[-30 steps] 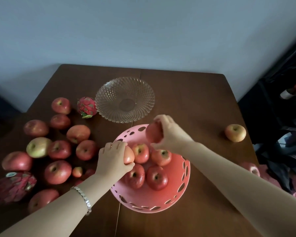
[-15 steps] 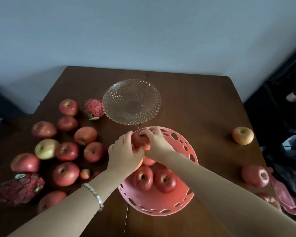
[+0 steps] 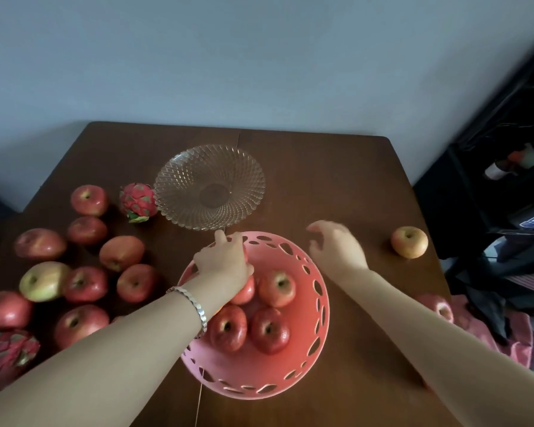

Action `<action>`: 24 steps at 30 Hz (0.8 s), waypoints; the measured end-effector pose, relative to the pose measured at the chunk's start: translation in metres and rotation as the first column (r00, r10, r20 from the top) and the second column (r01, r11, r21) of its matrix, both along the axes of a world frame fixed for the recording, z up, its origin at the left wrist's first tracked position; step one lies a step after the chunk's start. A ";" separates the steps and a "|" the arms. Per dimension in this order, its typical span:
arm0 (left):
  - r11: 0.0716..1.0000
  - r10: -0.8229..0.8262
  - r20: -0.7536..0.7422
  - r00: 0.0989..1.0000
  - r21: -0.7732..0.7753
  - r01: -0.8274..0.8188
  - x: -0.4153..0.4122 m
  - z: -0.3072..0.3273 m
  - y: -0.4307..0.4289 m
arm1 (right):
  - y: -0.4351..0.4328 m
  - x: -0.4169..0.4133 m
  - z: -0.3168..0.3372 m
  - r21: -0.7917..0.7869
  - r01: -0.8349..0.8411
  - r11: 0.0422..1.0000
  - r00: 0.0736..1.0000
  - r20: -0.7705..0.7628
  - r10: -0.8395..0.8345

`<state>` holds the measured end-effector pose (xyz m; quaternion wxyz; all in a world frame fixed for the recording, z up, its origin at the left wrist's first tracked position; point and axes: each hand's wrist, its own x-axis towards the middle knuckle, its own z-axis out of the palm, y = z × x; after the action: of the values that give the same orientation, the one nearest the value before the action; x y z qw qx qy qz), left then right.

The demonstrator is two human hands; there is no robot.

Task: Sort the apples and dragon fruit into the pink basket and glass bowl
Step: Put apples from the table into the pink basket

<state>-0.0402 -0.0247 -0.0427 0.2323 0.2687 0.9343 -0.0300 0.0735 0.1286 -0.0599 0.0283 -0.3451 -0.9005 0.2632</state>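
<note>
Clock reference: basket centre, 12 o'clock pointing away from me.

1. The large dragon fruit (image 3: 7,352) lies at 8 o'clock, at the bench (image 3: 336,180) edge. The loose apples (image 3: 84,285) spread from 8 to 10 o'clock, and none has shifted in the last second. The small dragon fruit (image 3: 137,201) sits at 11 o'clock, close against the bowl (image 3: 173,180) rim; I cannot tell whether they touch. The bowl holds nothing.

2. My left hand (image 3: 224,263) is at the 10 o'clock rim of the basket (image 3: 250,374). Its fingers are clenched over the held apple (image 3: 246,256), which is mostly hidden under my palm. One second ago this hand carried it at the rim; it is now lower, among the stored apples (image 3: 276,288). It has not yet let go.

3. My right hand (image 3: 336,245) hangs over the bench at 2 o'clock, outside the rim. Its fingers are released, loosely curled and grasping nothing. Half a second ago it was inside the basket with an apple, and that apple now lies there.

4. Meaning: the right-hand placement looks complete. That hand appears bound for the lone apple (image 3: 409,241) at 3 o'clock. Many apples remain on the bench, and neither dragon fruit has reached the bowl.
</note>
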 end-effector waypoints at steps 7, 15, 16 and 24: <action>0.991 -0.023 -0.093 0.995 -0.137 0.010 0.010 -0.013 0.010 | 0.122 0.053 -0.038 0.197 0.391 0.899 0.734 0.522 -0.434; 0.989 -0.043 -0.137 0.990 -0.147 0.023 0.013 -0.020 0.009 | 0.136 0.057 -0.061 0.230 0.416 0.880 0.776 0.415 -0.475; 0.989 -0.046 -0.135 0.990 -0.146 0.026 0.013 -0.020 0.009 | 0.132 0.056 -0.056 0.215 0.392 0.894 0.799 0.402 -0.447; 0.998 -0.067 -0.137 0.988 -0.002 0.067 0.006 -0.016 -0.016 | 0.029 0.001 0.029 -0.125 -0.024 0.992 0.991 -0.134 0.007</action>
<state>-0.0341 -0.0412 -0.0589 0.1661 0.2975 0.9385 -0.0552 0.0748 0.1576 -0.0314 0.0644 -0.3210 -0.8807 0.3422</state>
